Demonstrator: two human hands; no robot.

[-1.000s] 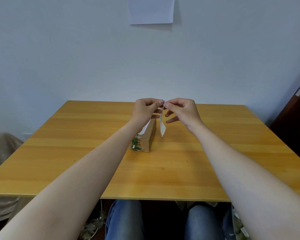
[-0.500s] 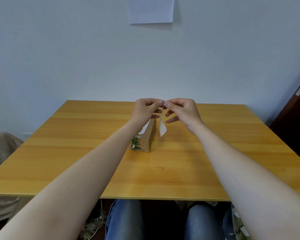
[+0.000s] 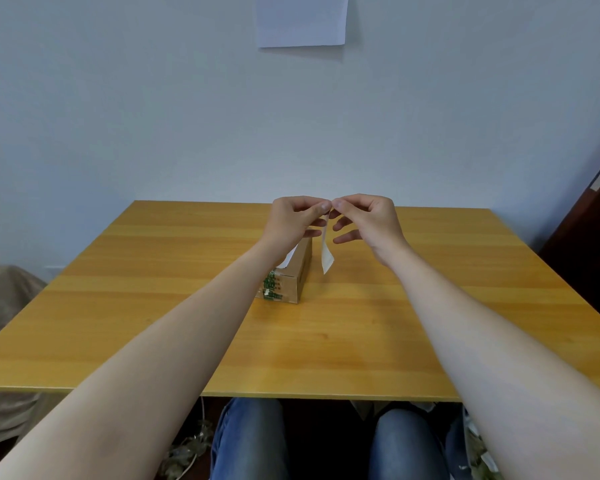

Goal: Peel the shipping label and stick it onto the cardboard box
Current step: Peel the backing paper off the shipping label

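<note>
Shipping label [image 3: 326, 252] hung as a narrow white strip pinched at its top between the fingertips of the left hand [image 3: 297, 220] and the right hand [image 3: 368, 220], the right hand's other fingers loosely spread. The strip dangled in the air just beside the right side of the cardboard box [image 3: 293, 278], apparently apart from it. A second white piece showed under the left hand at the box top; whether it was backing could not be told. The box stood about midway between the left and right edges of the table [image 3: 153, 306]. Peeling appeared under way or nearly finished; sticking was not yet done.
</note>
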